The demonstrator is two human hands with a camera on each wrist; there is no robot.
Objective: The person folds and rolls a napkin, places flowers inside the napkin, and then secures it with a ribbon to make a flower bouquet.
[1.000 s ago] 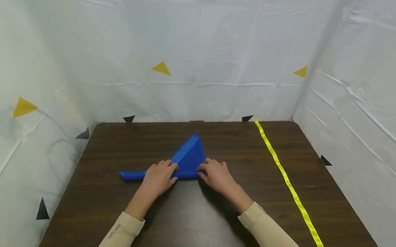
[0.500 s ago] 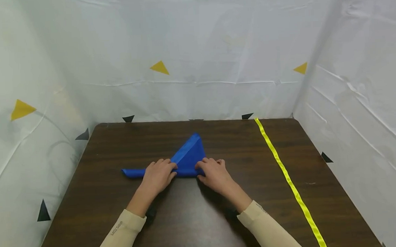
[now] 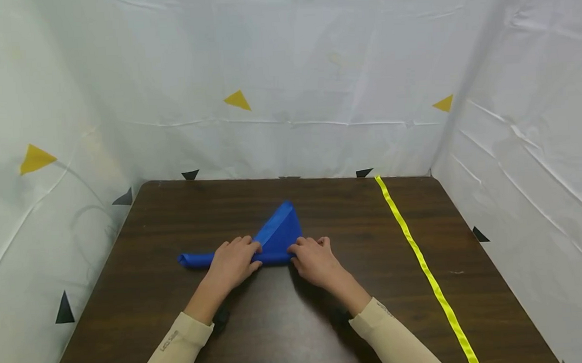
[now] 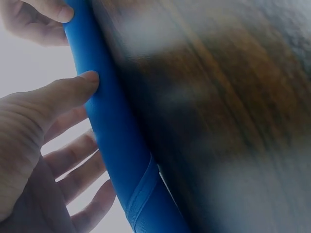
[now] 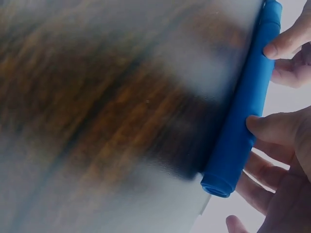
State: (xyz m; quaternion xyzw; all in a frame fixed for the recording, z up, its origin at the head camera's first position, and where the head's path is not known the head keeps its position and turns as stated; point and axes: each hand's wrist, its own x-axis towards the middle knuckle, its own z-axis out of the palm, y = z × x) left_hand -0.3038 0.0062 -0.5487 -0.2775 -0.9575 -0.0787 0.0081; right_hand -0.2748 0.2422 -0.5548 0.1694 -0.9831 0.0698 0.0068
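A blue cloth [image 3: 281, 233] lies mid-table in the head view. Its near side is a tight roll [image 3: 197, 260] running left to right, and a flat triangular flap points away from me. My left hand [image 3: 232, 261] grips the middle of the roll, thumb on the near side and fingers beyond it. Close to the roll's right end, my right hand [image 3: 316, 260] holds it the same way. In the left wrist view a slanting fold edge [image 4: 141, 189] shows on the roll [image 4: 109, 111]. The coiled right end [image 5: 217, 187] is visible in the right wrist view.
The dark wood-grain table [image 3: 278, 328] carries a yellow strip [image 3: 423, 265] running from its far edge toward me on the right. White sheeting [image 3: 290, 57] with yellow and black triangles closes off the back and both sides.
Between the hands the roll has turned slightly; the flap's tip sits a little nearer to me, and the left end now shows its open coil. Both hands keep nearly the same places.
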